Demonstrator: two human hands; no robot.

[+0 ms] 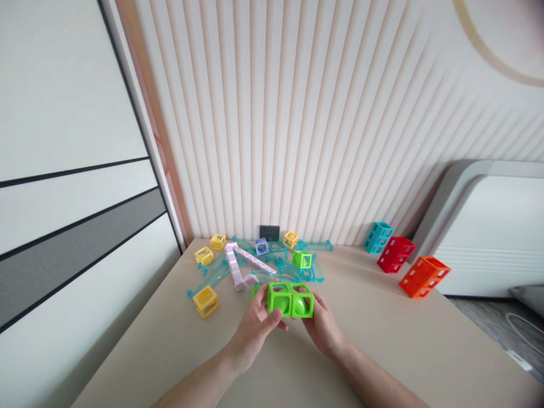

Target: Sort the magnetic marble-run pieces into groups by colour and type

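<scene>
Two green cubes [291,305], set side by side, are pinched between the left hand [255,317] and the right hand [325,324] over the table [361,309]. Beyond them, purple tracks [233,266] and teal tracks [216,276] are strewn, with yellow cubes [205,296] placed about.

forearms [206,371]: 2, converging | left hand [256,320]: gripping, thumb inward | right hand [323,326]: gripping
</scene>
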